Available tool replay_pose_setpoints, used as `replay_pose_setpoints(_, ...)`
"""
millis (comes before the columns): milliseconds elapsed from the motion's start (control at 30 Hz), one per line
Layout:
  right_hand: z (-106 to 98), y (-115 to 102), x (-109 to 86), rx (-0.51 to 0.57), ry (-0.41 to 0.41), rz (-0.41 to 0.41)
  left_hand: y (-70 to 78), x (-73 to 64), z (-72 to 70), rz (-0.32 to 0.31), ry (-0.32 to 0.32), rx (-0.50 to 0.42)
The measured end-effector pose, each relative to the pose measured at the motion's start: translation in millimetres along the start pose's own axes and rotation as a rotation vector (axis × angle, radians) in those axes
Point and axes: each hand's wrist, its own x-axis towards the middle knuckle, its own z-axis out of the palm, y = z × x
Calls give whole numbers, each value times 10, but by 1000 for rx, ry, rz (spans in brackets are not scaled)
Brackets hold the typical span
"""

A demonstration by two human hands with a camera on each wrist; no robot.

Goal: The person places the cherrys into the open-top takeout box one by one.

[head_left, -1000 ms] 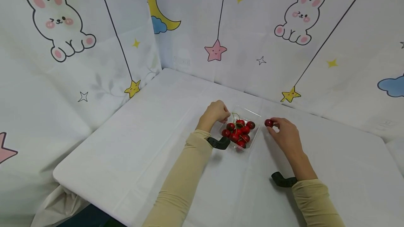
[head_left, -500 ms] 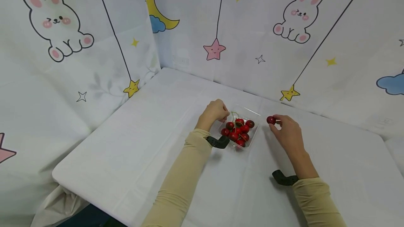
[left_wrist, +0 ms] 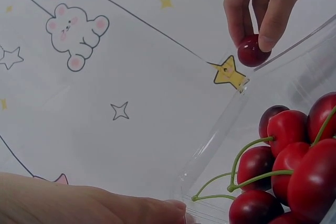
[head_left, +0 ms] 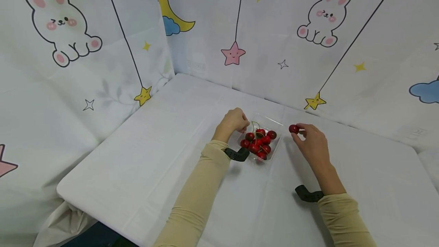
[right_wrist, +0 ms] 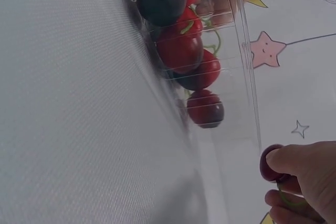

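A dark red cherry point(head_left: 294, 129) is pinched between the thumb and fingertips of my right hand point(head_left: 313, 143), held up beside the far right corner of a clear plastic box point(head_left: 277, 140). A green stem point(right_wrist: 287, 198) trails from it in the right wrist view. Inside the box lie several red cherries point(head_left: 254, 148), some with green stems. On the box's left side my left hand point(head_left: 234, 122) grips the rim with curled fingers. The left wrist view has that left hand point(left_wrist: 100, 205) at the box's corner, and the cherry point(left_wrist: 253, 51) just beyond the opposite corner.
The box stands on a table with a white cloth point(head_left: 144, 155). Behind the table hangs a white curtain point(head_left: 205, 10) printed with rabbits, stars and a moon. Each wrist carries a black strap mount point(head_left: 308, 194).
My right hand, still pinching the cherry, has risen slightly away from me along the box's right side. My left hand keeps its place at the rim.
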Motion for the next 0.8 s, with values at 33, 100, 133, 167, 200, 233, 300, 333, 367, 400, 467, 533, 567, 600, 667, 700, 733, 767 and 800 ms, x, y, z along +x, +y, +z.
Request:
replay_pose_setpoints(33, 0, -5, 0, 0, 1, 1, 0, 0, -1, 1, -2, -1)
replay_pose_setpoints(100, 1, -17, 1, -1, 3, 1, -3, 0, -3, 4, -4, 1)
replay_pose_setpoints(133, 4, -22, 2, 0, 5, 0, -3, 1, -3, 3, -4, 1)
replay_pose_setpoints(167, 9, -25, 3, 0, 6, -1, -3, 2, -3, 3, -5, 0)
replay_pose_setpoints(200, 13, -32, 4, 0, 8, -3, -3, 2, -3, 3, -5, -1)
replay_pose_setpoints(233, 18, -37, 4, 0, 10, -6, -3, 3, -3, 2, -3, -2)
replay_pose_setpoints(300, 30, -45, 4, 1, 11, -9, -1, 2, -2, 0, -2, -9)
replay_pose_setpoints(333, 34, -49, 2, 2, 13, -10, 2, 2, -2, -1, -1, -13)
replay_pose_setpoints(367, 38, -53, 1, 2, 15, -11, 4, 1, -1, -3, 0, -16)
replay_pose_setpoints(400, 39, -59, -2, 3, 17, -12, 5, -1, -2, -4, 0, -20)
replay_pose_setpoints(467, 43, -66, -5, 5, 22, -14, 6, -2, -1, -6, -1, -26)
replay_pose_setpoints(533, 43, -75, -8, 7, 26, -19, 6, -4, -1, -7, 0, -26)
replay_pose_setpoints(567, 44, -79, -10, 8, 29, -22, 6, -6, -1, -6, 0, -28)
replay_pose_setpoints(600, 44, -84, -11, 9, 30, -26, 7, -7, -3, -5, 1, -29)
replay_pose_setpoints(667, 46, -93, -15, 14, 32, -32, 7, -9, -2, -1, 3, -29)
replay_pose_setpoints(700, 47, -100, -17, 15, 33, -33, 6, -9, -2, 0, 5, -29)
replay_pose_setpoints(733, 47, -108, -19, 18, 31, -34, 6, -9, 0, 2, 5, -29)
replay_pose_setpoints(767, 49, -116, -20, 21, 30, -35, 5, -8, 1, 2, 6, -28)
replay_pose_setpoints(800, 48, -126, -22, 23, 29, -36, 6, -8, 2, 2, 7, -25)
